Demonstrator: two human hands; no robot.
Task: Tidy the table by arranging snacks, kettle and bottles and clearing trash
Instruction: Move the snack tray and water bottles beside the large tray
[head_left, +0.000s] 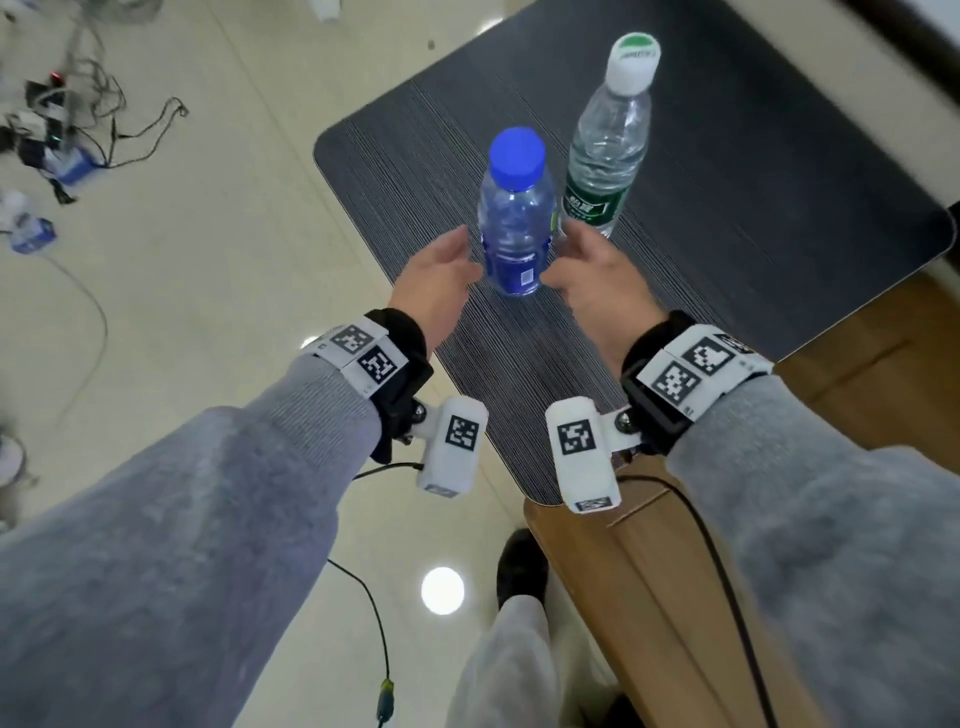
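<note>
My left hand (439, 280) and right hand (597, 275), both open, stand on either side of the blue-capped bottle (514, 223) upright on the bench (753, 208), with the green-labelled bottle (605, 150) just beyond.

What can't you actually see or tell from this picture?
- Head view: right hand fingertips, hidden behind blue-capped bottle.
- Whether left hand touches that bottle: unclear.
- Green-label bottle print: too small to read.
- Dark table mat: far end cut off by the top edge.
</note>
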